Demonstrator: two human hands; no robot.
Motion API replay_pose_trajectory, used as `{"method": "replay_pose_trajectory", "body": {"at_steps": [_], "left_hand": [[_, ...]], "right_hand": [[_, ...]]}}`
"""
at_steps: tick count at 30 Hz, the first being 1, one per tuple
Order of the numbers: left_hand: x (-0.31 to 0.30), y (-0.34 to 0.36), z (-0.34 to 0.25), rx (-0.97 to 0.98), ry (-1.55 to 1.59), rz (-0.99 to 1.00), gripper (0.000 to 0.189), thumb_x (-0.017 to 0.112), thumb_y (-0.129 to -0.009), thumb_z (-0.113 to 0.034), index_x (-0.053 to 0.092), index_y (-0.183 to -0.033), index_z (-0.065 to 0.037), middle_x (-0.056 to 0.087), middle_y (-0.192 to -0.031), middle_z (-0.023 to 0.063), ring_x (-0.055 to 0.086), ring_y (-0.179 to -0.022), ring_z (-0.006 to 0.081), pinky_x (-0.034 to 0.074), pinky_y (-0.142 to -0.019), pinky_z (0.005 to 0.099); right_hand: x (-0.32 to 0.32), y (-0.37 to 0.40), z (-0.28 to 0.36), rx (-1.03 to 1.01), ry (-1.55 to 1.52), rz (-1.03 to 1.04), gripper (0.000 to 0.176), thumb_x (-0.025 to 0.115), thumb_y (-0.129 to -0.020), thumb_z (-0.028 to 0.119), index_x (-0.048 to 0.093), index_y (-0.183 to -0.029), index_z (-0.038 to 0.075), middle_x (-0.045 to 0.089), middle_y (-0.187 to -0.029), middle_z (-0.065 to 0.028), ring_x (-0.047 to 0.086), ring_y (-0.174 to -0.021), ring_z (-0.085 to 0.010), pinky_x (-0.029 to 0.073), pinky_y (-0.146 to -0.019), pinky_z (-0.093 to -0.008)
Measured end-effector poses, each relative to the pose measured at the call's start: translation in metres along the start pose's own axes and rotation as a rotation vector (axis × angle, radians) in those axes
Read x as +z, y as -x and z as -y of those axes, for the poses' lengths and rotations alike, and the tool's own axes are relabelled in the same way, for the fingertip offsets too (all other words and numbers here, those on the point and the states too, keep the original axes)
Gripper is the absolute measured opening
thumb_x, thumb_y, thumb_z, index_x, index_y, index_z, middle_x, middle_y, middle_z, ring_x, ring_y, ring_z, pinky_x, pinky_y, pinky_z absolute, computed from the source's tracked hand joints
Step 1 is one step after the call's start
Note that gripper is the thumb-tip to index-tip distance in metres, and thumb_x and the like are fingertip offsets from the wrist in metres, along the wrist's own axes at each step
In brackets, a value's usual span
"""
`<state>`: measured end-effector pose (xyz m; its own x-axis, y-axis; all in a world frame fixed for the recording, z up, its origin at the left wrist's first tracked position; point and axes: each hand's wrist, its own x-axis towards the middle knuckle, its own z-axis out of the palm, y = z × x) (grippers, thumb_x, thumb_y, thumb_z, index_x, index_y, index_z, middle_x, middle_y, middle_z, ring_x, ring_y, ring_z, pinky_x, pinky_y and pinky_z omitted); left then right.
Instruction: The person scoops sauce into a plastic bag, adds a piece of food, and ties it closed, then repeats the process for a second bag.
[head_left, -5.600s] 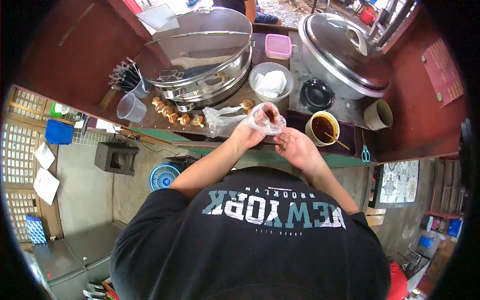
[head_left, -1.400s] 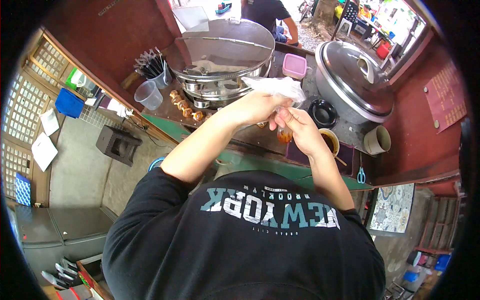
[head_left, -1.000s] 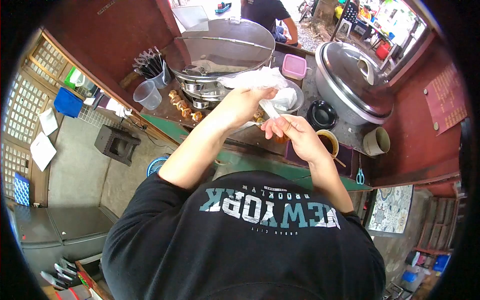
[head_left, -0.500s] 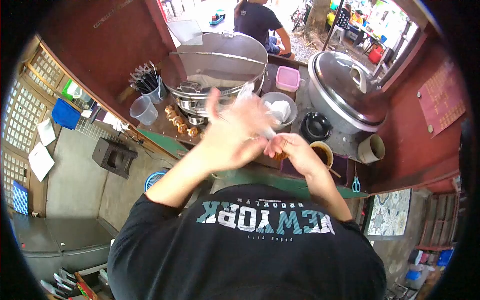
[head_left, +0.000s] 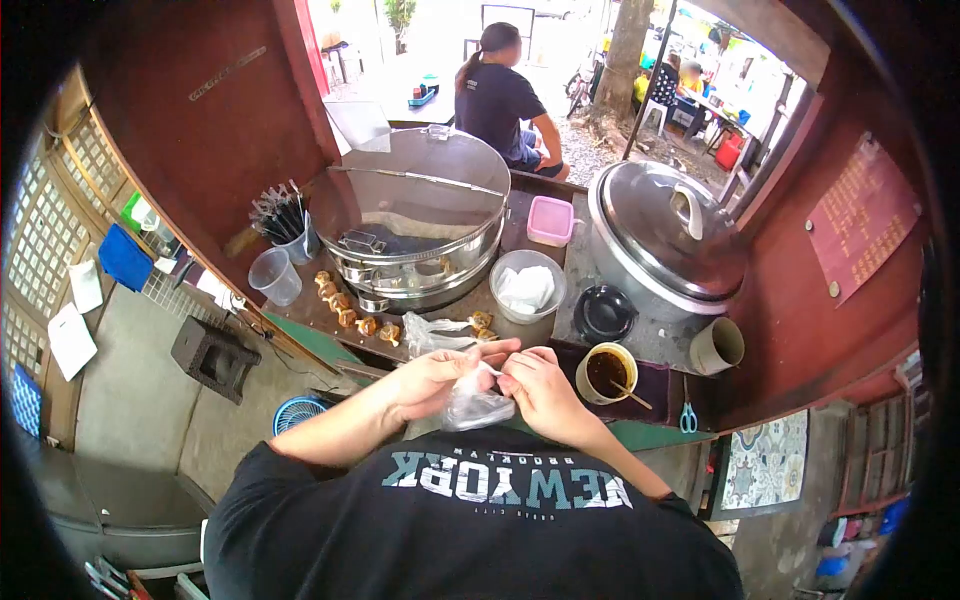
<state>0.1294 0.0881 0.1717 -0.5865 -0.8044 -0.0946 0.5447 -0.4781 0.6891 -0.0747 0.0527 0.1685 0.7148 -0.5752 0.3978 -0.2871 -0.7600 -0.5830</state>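
Pinching in close now, we have both hands on 1 small plastic bag (head_left: pixel 475 408), held up off the desk (head_left: pixel 455 305) and tight against our chest. The left hand (head_left: pixel 430 378) closes its fingertips on the bag's gathered top, and the right hand (head_left: pixel 540 385) meets it there, thumb and fingers nipped on the same twisted neck. Neither hand is open and neither holds anything else.

We'd call this the closing step: the neck is bunched and the tying looks under way. The next move calls for a firm grip from 1 hand while the other works the loose end around, with the pouch kept hanging upright below the knuckles.

The bag is clear, thin and crumpled, sagging between and just under the 2 hands. Whatever sits inside is too small for us to make out.

Just right of the right hand stands a cup of dark sauce (head_left: pixel 606 372). Beyond the left hand lie a loose clear bag (head_left: pixel 435 333) and a row of skewers (head_left: pixel 350 315).
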Motion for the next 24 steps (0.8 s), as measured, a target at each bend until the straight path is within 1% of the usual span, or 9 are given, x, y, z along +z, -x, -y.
{"method": "replay_pose_trajectory", "body": {"at_steps": [1,2,4,7,12,15,17,22,24], "left_hand": [[0.011,0.001,0.000,0.007,0.136,0.028,0.041,0.060,-0.087,-0.032,0.059,-0.115,-0.003,0.048,-0.129,0.0069,0.046,-0.117,0.0174,0.032,-0.099,0.0297],[-0.011,0.002,0.018,0.020,0.250,-0.109,0.040,0.059,-0.088,-0.033,0.060,-0.114,-0.003,0.049,-0.128,0.0051,0.043,-0.121,0.0178,0.025,-0.106,0.0385],[0.014,-0.008,0.009,0.211,-0.438,-0.192,0.026,0.061,-0.085,-0.029,0.065,-0.104,-0.012,0.053,-0.122,0.0065,0.039,-0.124,0.0195,0.015,-0.106,0.0570],[0.008,-0.008,0.007,0.536,-2.159,-0.448,0.014,0.062,-0.080,-0.025,0.068,-0.091,-0.019,0.051,-0.119,0.0094,0.035,-0.128,0.0226,0.005,-0.098,0.0719],[0.011,-0.018,-0.001,0.693,-2.323,-0.348,0.015,0.063,-0.074,-0.027,0.066,-0.086,-0.019,0.048,-0.118,0.0076,0.034,-0.126,0.0276,0.007,-0.098,0.0710],[0.011,-0.022,-0.002,0.714,-2.374,-0.315,0.016,0.060,-0.075,-0.027,0.066,-0.088,-0.020,0.048,-0.117,0.0063,0.037,-0.122,0.0274,0.013,-0.098,0.0676],[0.013,-0.022,-0.003,0.669,-2.387,-0.261,0.017,0.058,-0.076,-0.027,0.066,-0.089,-0.020,0.049,-0.114,0.0068,0.042,-0.113,0.0263,0.023,-0.095,0.0614],[0.017,-0.023,-0.006,0.663,-2.420,-0.318,0.018,0.057,-0.075,-0.030,0.066,-0.088,-0.021,0.048,-0.104,0.0067,0.045,-0.102,0.0245,0.030,-0.089,0.0541],[0.018,-0.023,-0.018,0.685,-2.389,-0.361,0.022,0.060,-0.073,-0.038,0.066,-0.087,-0.022,0.048,-0.104,0.0074,0.045,-0.101,0.0258,0.030,-0.088,0.0517]], "right_hand": [[0.004,0.002,-0.004,0.016,0.048,-0.017,0.008,0.053,-0.083,0.011,0.057,-0.078,0.007,0.058,-0.082,-0.0074,0.056,-0.087,-0.0255,0.036,-0.086,-0.0387],[0.006,0.003,-0.005,0.033,0.095,-0.036,0.008,0.053,-0.083,0.011,0.057,-0.078,0.007,0.058,-0.083,-0.0077,0.056,-0.088,-0.0255,0.036,-0.086,-0.0388],[0.005,0.001,-0.002,0.069,0.047,-0.027,0.010,0.052,-0.084,0.011,0.059,-0.079,0.007,0.060,-0.085,-0.0089,0.055,-0.088,-0.0274,0.035,-0.085,-0.0396],[0.005,0.003,-0.001,0.109,0.054,-0.067,0.010,0.053,-0.085,0.009,0.062,-0.083,0.006,0.062,-0.088,-0.0106,0.056,-0.088,-0.0296,0.036,-0.085,-0.0389],[-0.001,-0.001,-0.004,0.159,0.133,-0.010,0.016,0.057,-0.082,0.013,0.065,-0.095,0.007,0.063,-0.100,-0.0122,0.058,-0.096,-0.0295,0.038,-0.082,-0.0411],[-0.001,-0.004,-0.009,0.063,0.079,-0.116,0.012,0.061,-0.080,0.012,0.066,-0.089,0.005,0.064,-0.091,-0.0141,0.060,-0.088,-0.0314,0.044,-0.077,-0.0403],[-0.004,-0.003,-0.004,0.173,-0.027,-0.051,0.010,0.062,-0.079,0.011,0.066,-0.086,0.004,0.063,-0.087,-0.0154,0.061,-0.083,-0.0323,0.046,-0.073,-0.0391],[-0.009,-0.001,0.006,0.412,-0.162,-0.012,0.007,0.063,-0.077,0.009,0.065,-0.077,0.002,0.062,-0.082,-0.0148,0.061,-0.076,-0.0302,0.048,-0.068,-0.0354],[-0.011,0.001,0.004,0.321,-0.109,-0.065,0.008,0.064,-0.078,0.006,0.066,-0.083,0.000,0.064,-0.084,-0.0128,0.062,-0.074,-0.0234,0.048,-0.064,-0.0305]]}}
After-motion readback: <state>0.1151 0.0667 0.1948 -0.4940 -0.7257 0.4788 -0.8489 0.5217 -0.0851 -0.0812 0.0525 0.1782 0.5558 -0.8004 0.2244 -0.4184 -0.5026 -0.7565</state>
